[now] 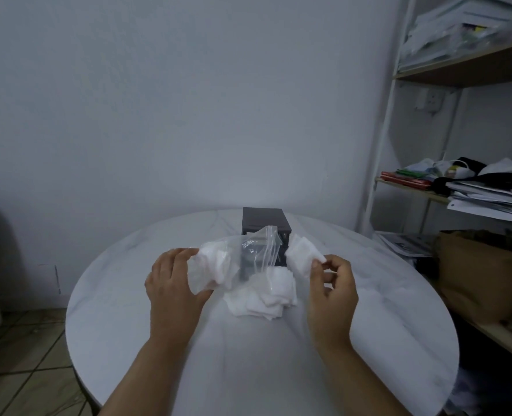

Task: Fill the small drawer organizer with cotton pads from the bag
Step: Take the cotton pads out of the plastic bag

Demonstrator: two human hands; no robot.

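Step in hand, as I judge it: transfer a small stack of cotton pads (302,255) into the drawer organizer (265,219). To do this well, I should hold the stack flat and squared, line it up with the drawer opening before letting go, and lay it in edge to edge so that later stacks fit. The pads look soft and light, so a loose pinch may let them fan out or drop.

My right hand (332,283) pinches the stack by its near corner, thumb against curled fingers, wrist raised above the table (128,295). The stack is just beside the organizer's front right side.

My left hand (173,283) grips the clear bag (248,250) from the left, fingers wrapped over a bunch of pads inside it.

A loose pile (263,298) of pads lies on the table between my hands, just in front of the organizer.

The organizer stands at the far middle of the table. The bag hides its front, so I cannot tell whether a drawer is open.
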